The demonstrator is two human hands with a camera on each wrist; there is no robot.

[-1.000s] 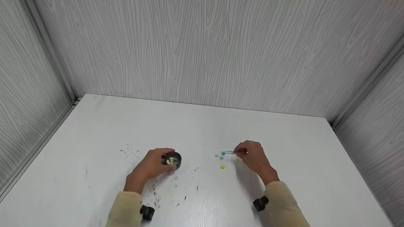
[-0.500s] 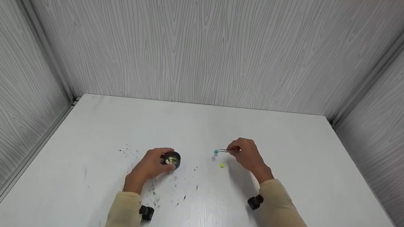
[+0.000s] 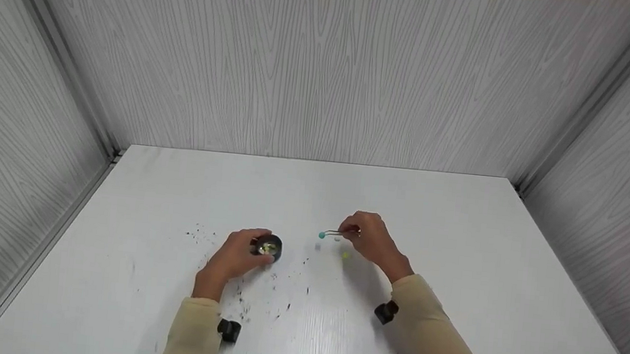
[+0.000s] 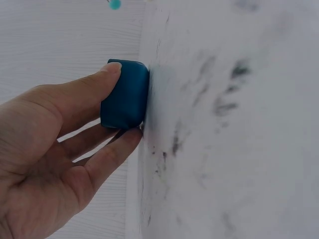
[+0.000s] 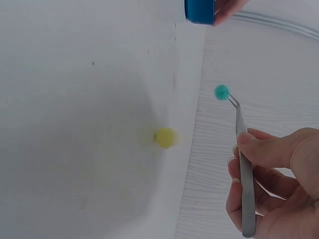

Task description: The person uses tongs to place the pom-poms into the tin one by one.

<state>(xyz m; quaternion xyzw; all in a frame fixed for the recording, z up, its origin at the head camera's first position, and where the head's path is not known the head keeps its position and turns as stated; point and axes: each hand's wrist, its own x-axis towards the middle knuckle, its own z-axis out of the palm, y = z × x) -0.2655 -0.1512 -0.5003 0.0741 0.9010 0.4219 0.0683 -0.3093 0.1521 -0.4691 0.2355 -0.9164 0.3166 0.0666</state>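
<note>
My left hand (image 3: 233, 261) grips a small blue cup (image 4: 128, 97) between thumb and fingers, its base on the white table. Seen from the head, the cup looks dark and holds several small pale and yellowish bits. My right hand (image 3: 370, 237) pinches bent-tip metal tweezers (image 5: 246, 179). At their tips hangs a teal ball (image 5: 222, 92), held above the table to the right of the cup, with a faint shadow below it. Under and beside the right hand, a yellow ball (image 5: 165, 138) and a tiny whitish ball (image 3: 337, 238) lie on the table.
Dark specks and smudges (image 3: 242, 303) dot the white tabletop (image 3: 434, 200) around and below the left hand. Grey wood-grained panels (image 3: 325, 68) enclose the table at the back and both sides.
My right hand has moved left with the tweezers and the teal ball, away from the whitish and yellow balls and nearer to the cup. The left hand and cup stay put.
</note>
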